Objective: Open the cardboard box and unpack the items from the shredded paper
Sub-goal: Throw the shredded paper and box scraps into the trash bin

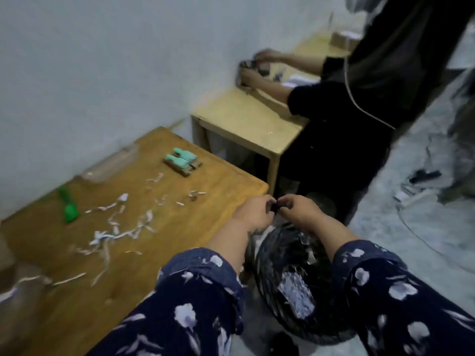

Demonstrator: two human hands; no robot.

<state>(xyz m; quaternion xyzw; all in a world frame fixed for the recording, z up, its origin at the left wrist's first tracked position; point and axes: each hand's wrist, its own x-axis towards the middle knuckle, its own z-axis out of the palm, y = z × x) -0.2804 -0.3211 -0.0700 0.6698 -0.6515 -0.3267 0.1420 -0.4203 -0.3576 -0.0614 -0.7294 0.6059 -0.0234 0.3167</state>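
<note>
Our left hand and right hand pinch one small dark item together; shredded paper looks light, limp; pick by pinches.

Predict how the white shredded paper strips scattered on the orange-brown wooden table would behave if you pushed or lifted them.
The white shredded paper strips look thin and curled, so they would probably flop limply when lifted. They lie loose and tangled on the orange-brown wooden table, so a push would likely drag several along together. They seem very light, and a draught might scatter them.

both hands pinch something small and dark above a black bin.
</note>
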